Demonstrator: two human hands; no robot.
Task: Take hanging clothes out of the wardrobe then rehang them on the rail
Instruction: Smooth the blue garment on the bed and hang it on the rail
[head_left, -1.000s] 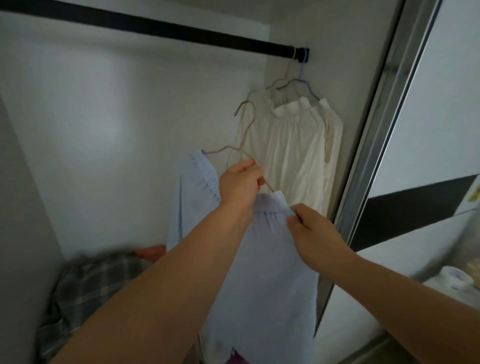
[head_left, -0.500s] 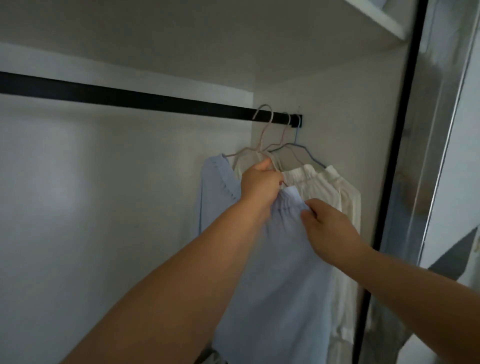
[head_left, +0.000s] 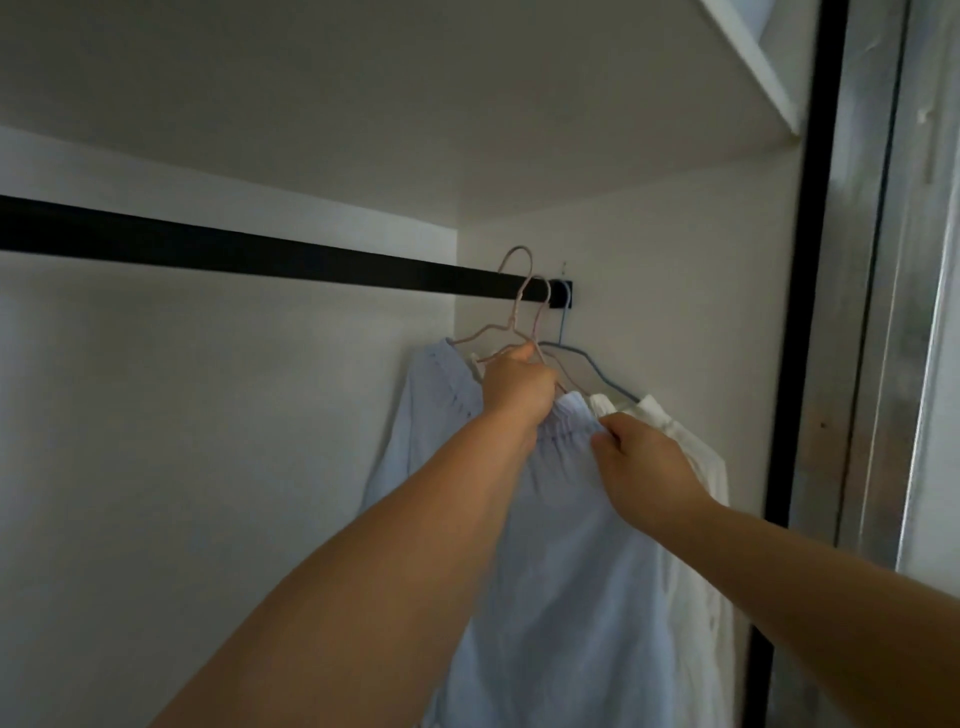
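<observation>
A pale blue garment (head_left: 550, 545) hangs on a pink wire hanger (head_left: 511, 291). My left hand (head_left: 517, 387) grips that hanger at its neck and holds its hook up at the black rail (head_left: 234, 252); whether the hook rests on the rail cannot be told. My right hand (head_left: 641, 470) pinches the garment's gathered top edge at the right. Behind it a white garment (head_left: 685, 457) hangs at the rail's right end, with a second pink hanger (head_left: 540, 312) and a blue hanger (head_left: 584, 358) hooked there.
The wardrobe's white back wall (head_left: 208, 441) and side wall (head_left: 649, 291) close in the rail. A shelf (head_left: 415, 104) lies overhead. A dark door frame (head_left: 800, 322) and a sliding door (head_left: 883, 312) stand at the right.
Both hands have lifted the blue garment and its hanger from well below the rail up to it. My view has tilted upward; the clothes on the wardrobe floor are out of sight.
</observation>
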